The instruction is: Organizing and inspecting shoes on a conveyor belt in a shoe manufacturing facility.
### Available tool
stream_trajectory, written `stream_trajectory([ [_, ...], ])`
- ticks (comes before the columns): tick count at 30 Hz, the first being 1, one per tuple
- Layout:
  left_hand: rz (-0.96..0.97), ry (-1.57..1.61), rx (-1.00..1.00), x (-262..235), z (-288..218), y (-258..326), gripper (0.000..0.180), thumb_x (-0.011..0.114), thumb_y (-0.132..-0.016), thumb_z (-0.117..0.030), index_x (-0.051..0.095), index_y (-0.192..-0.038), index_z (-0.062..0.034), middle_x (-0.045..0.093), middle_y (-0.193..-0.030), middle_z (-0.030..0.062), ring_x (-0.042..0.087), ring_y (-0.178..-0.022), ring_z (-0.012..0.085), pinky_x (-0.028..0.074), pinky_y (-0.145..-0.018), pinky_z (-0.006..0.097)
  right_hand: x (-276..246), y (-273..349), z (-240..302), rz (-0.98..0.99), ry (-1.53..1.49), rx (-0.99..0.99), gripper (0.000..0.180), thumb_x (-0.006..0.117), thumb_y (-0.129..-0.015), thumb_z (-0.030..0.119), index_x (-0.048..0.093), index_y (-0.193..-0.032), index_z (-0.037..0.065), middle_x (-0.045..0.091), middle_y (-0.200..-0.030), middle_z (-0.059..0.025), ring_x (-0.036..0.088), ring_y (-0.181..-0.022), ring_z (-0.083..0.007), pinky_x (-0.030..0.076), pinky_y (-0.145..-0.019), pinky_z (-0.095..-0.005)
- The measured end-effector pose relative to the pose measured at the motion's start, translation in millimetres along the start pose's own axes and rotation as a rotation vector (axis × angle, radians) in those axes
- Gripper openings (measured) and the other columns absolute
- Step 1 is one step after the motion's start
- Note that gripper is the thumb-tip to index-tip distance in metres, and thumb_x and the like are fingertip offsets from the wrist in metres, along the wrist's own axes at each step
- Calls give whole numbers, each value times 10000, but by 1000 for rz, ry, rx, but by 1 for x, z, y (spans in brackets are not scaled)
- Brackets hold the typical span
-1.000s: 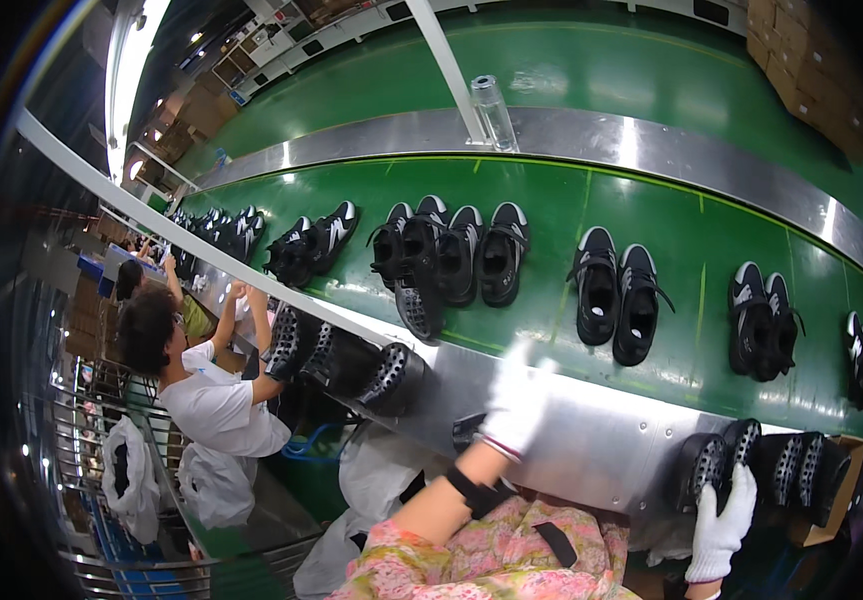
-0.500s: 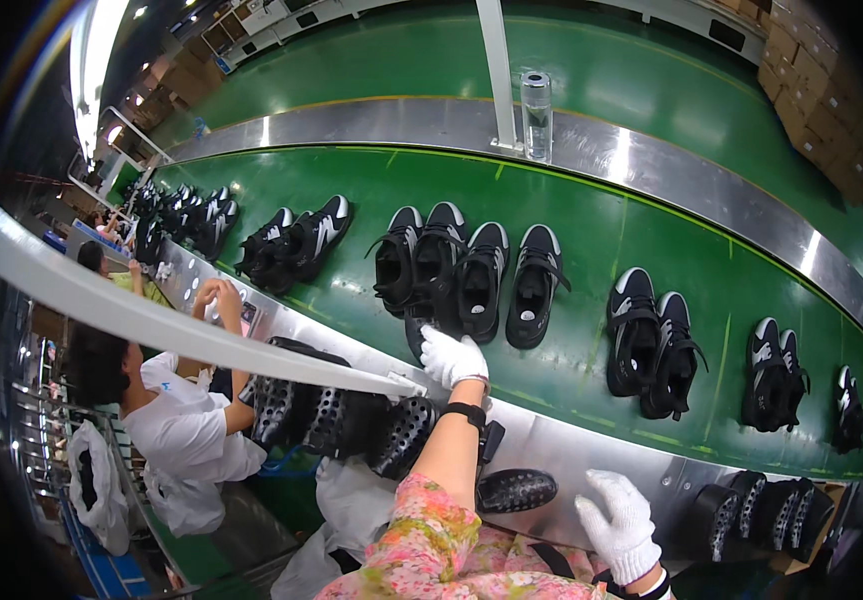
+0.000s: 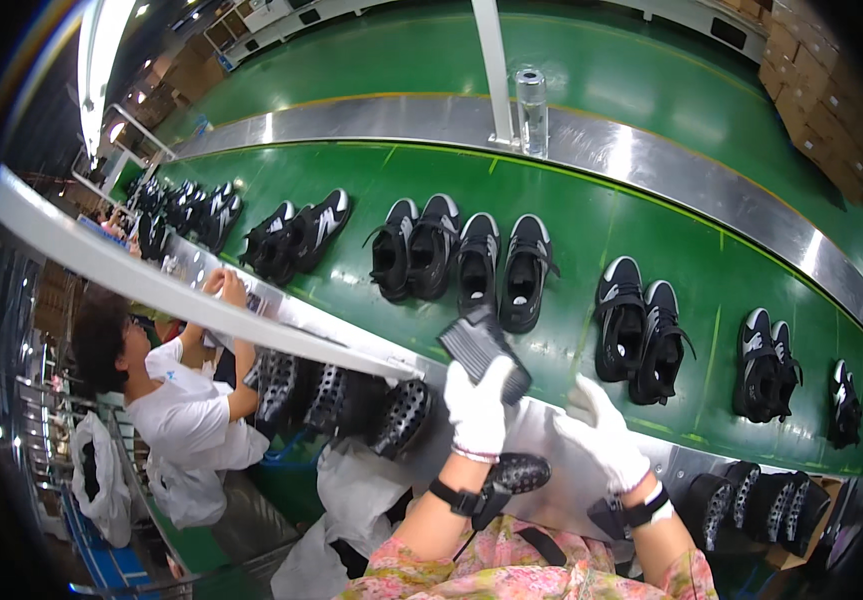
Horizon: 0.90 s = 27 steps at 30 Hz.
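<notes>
My left hand [image 3: 479, 405], in a white knit glove, is closed round a black block with a ribbed face [image 3: 476, 345]; its exact kind I cannot make out. The block is held up over the belt's near edge, just below a black and grey sneaker [image 3: 477, 262]. Another sneaker [image 3: 526, 270] stands to the right of that one. My gloved right hand [image 3: 603, 436] is open, fingers apart, above the metal ledge to the right of the block. Under my left wrist lies a black, sole-shaped piece with bright dots [image 3: 521, 473].
Sneaker pairs stand along the green belt [image 3: 571, 210], including one pair [image 3: 639, 330] to the right. Dotted black pieces [image 3: 403, 418] sit at the left, with several more [image 3: 751, 505] at the right. A white rail [image 3: 201, 315] crosses the left side, near a co-worker [image 3: 186, 400]. A clear bottle [image 3: 531, 115] stands beyond.
My left hand has drawn back toward me and right, lifting the black block off the belt beside the sneakers. My right hand has risen to the ledge. The shoes sit slightly differently in view.
</notes>
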State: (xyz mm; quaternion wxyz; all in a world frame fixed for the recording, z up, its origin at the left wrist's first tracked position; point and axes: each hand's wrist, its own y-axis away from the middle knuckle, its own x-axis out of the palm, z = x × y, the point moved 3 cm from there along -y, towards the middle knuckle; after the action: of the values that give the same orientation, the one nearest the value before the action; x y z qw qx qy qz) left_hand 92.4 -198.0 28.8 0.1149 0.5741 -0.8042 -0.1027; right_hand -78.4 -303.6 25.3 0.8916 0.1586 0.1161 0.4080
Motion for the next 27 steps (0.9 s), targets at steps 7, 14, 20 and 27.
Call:
stream_trajectory([
  [7, 330, 87, -87, -32, 12, 98, 344, 768, -882, -69, 652, -1200, -11, 705, -1103, 59, 639, -990, 134, 521, -891, 307, 26, 0, 5, 654, -449, 85, 1002, 852, -787, 224, 279, -1577, -6, 441, -1543, -178, 418, -1422, -257, 317, -1187, -381],
  [14, 214, -267, -326, -121, 102, 138, 365, 668, -992, -210, 600, -1269, 18, 681, -1131, 93, 633, -1026, 157, 519, -919, 318, 69, -45, 9, 895, 696, -459, 866, 849, -641, 261, 524, -1434, 132, 560, -1366, -195, 542, -1252, -418, 450, -1080, -454],
  [20, 236, -888, 347, -159, 67, 146, 324, 730, -890, -182, 642, -1157, -23, 677, -980, 156, 641, -902, 346, 519, -824, 456, 114, -65, -13, 828, 1070, -749, 721, 763, -725, 174, 541, -1411, 150, 553, -1347, -166, 545, -1200, -408, 461, -1038, -476],
  [27, 583, -1306, 463, -121, 57, 125, 610, 754, -842, -306, 554, -1354, -40, 606, -1288, 203, 572, -1185, 372, 487, -967, 463, 73, -20, -42, 294, 684, -470, 548, 696, -848, 209, 562, -1356, 52, 593, -1272, -234, 577, -1160, -412, 468, -1023, -468],
])
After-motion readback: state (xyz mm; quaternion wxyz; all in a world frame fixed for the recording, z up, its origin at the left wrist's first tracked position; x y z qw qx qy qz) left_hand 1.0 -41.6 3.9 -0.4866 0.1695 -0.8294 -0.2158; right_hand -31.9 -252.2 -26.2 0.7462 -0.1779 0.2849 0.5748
